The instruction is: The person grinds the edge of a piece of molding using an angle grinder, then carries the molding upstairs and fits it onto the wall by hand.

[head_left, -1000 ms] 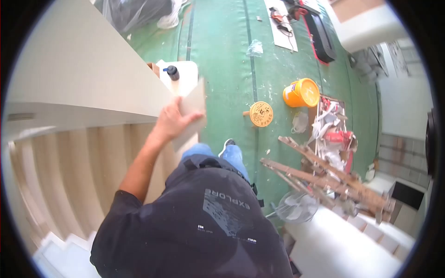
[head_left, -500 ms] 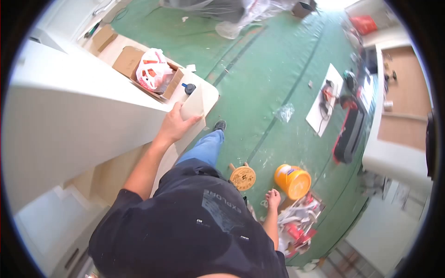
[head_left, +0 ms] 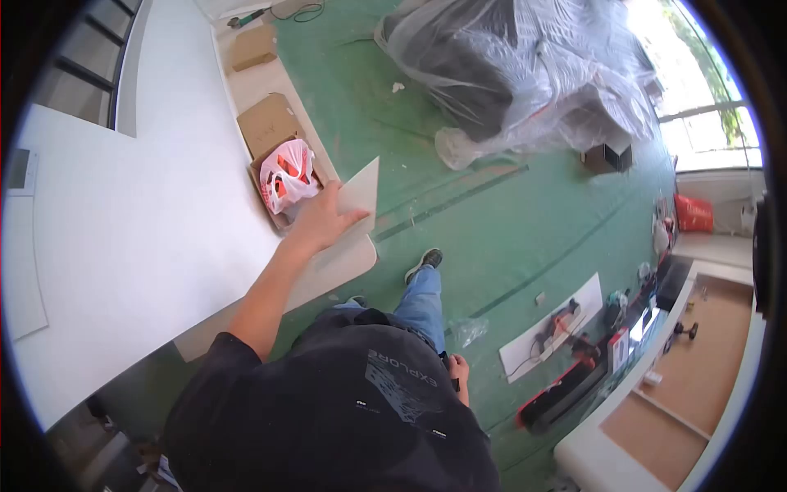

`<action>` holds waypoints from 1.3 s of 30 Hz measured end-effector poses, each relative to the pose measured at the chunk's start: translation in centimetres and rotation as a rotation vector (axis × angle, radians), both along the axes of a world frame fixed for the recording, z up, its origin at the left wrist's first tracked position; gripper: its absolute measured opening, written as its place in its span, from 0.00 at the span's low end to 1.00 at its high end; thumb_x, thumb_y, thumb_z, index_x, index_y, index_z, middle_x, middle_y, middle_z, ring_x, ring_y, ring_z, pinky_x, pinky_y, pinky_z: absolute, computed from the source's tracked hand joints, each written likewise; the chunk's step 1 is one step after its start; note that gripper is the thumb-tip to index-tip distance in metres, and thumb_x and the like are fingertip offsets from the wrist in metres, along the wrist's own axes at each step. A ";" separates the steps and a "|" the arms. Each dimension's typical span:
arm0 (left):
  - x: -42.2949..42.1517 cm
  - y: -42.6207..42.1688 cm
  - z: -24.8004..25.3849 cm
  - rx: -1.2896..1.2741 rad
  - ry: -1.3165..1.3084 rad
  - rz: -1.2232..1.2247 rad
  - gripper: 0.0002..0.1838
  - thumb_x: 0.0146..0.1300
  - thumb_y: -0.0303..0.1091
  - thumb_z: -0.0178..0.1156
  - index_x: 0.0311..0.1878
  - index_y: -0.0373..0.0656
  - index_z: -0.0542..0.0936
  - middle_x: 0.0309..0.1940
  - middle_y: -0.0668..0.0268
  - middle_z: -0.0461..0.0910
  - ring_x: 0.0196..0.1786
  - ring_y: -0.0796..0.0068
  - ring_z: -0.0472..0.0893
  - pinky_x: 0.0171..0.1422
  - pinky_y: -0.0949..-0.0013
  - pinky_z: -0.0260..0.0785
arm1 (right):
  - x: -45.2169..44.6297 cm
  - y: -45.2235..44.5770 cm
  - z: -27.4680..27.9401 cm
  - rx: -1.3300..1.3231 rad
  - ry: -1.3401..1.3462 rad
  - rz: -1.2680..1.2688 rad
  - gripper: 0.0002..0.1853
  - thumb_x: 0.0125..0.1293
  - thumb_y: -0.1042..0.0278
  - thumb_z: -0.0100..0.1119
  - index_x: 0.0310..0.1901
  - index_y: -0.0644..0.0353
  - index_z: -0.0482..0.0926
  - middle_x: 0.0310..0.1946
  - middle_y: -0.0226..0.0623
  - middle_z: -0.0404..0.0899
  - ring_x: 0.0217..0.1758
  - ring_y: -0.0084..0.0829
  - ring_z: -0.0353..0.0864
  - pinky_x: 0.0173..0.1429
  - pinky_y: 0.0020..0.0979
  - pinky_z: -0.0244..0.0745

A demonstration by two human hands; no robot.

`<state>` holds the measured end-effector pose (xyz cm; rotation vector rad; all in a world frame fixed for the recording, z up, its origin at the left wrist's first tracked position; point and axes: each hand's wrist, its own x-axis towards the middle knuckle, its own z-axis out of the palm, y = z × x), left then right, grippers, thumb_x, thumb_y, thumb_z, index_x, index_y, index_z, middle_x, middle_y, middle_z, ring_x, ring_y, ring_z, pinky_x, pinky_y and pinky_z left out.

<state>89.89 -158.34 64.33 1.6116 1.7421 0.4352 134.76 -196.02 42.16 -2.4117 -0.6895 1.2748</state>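
Observation:
My left hand (head_left: 323,220) is closed on a thin, cream-coloured board (head_left: 361,193), thumb on the near face and fingers behind. The board stands tilted above the rounded end of a pale ledge (head_left: 348,261). Just beyond the hand is an open cardboard box (head_left: 266,129) with a red-and-white plastic bag (head_left: 286,172) in it. My right hand (head_left: 462,377) hangs low beside my hip with its fingers curled. A small dark thing shows at its edge, and I cannot make out what it is.
Green sheeting (head_left: 393,303) covers the floor. Clear plastic drapes a large bulky shape (head_left: 525,74) ahead. To the right lie a white panel (head_left: 545,328) with tools and cords on it, a long black-and-red case (head_left: 566,394) and a wooden-backed cabinet (head_left: 680,385).
I have stepped forward along the ledge, carrying the board in my left hand. The stool and yellow bucket have left the view. The plastic-draped shape and window have come further into sight.

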 end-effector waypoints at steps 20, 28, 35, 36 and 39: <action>-10.8 45.2 -5.5 0.147 -0.101 0.661 0.42 0.57 0.57 0.77 0.60 0.30 0.75 0.50 0.39 0.84 0.55 0.42 0.85 0.58 0.51 0.76 | -11.7 97.5 -0.1 0.176 -0.083 1.408 0.22 0.71 0.53 0.60 0.58 0.61 0.83 0.51 0.51 0.87 0.58 0.52 0.85 0.63 0.45 0.78; -23.1 67.4 3.2 0.318 -0.236 0.935 0.35 0.59 0.46 0.78 0.57 0.30 0.74 0.48 0.45 0.85 0.50 0.56 0.86 0.56 0.57 0.77 | -30.4 115.1 2.5 0.126 -0.090 1.897 0.18 0.71 0.53 0.57 0.57 0.49 0.85 0.49 0.44 0.88 0.53 0.52 0.85 0.60 0.50 0.78; -36.1 78.8 0.3 0.332 -0.282 1.481 0.29 0.59 0.41 0.77 0.55 0.31 0.77 0.47 0.52 0.87 0.46 0.65 0.86 0.53 0.62 0.78 | -46.4 140.6 -0.7 -0.056 -0.044 2.170 0.19 0.73 0.52 0.56 0.58 0.53 0.83 0.50 0.47 0.87 0.55 0.54 0.84 0.58 0.51 0.78; -37.2 80.2 -0.1 0.396 -0.289 1.525 0.29 0.59 0.41 0.77 0.55 0.31 0.78 0.46 0.52 0.87 0.45 0.65 0.86 0.52 0.62 0.79 | -48.6 142.4 -1.2 -0.076 0.014 2.224 0.19 0.73 0.52 0.56 0.57 0.53 0.84 0.50 0.47 0.87 0.55 0.54 0.84 0.58 0.50 0.78; -41.0 84.0 0.3 0.400 -0.250 1.641 0.28 0.60 0.41 0.76 0.55 0.32 0.78 0.45 0.53 0.87 0.44 0.66 0.86 0.51 0.62 0.79 | -54.3 150.8 -2.7 -0.120 0.131 2.347 0.19 0.74 0.52 0.56 0.55 0.56 0.85 0.49 0.49 0.87 0.55 0.55 0.84 0.58 0.50 0.78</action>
